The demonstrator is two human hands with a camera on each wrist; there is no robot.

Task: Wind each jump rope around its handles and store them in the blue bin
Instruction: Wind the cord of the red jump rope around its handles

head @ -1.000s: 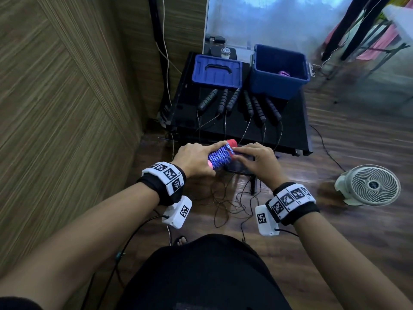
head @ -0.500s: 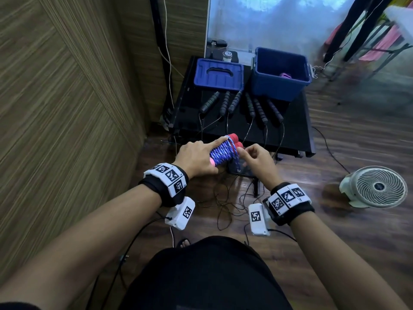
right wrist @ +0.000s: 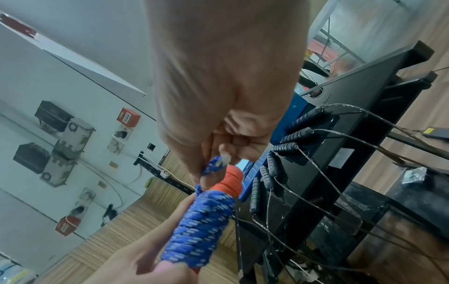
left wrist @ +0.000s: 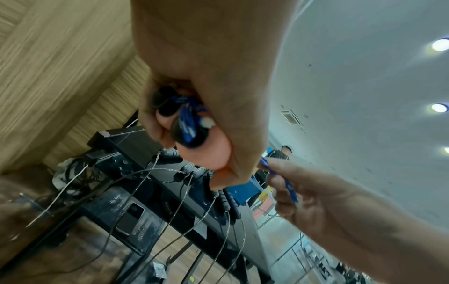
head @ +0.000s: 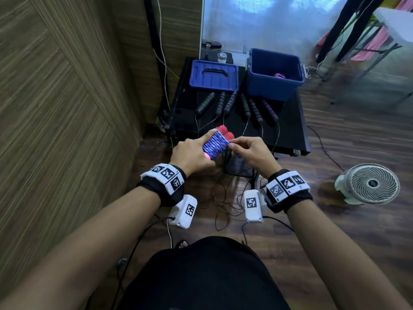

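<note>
My left hand (head: 192,151) grips a jump rope bundle (head: 215,143): two red handles side by side, wound with blue and white cord (right wrist: 199,224). My right hand (head: 248,151) pinches the frayed loose end of that cord (right wrist: 216,164) beside the red handle tips (right wrist: 230,179). The bundle is held in the air in front of the black table (head: 290,130). Several black-handled jump ropes (head: 237,106) lie in a row on the table, their thin wires hanging over its front edge. The open blue bin (head: 273,73) stands at the table's back right with something pink inside.
The blue bin lid (head: 213,74) lies at the table's back left. Loose wires (head: 223,198) tangle on the wooden floor below my hands. A white fan (head: 371,183) sits on the floor to the right. A wood-panel wall (head: 67,108) runs along the left.
The bundle has tilted up so the red handle tips show more. My right hand went from lying over the bundle to pinching the cord's end beside it.
</note>
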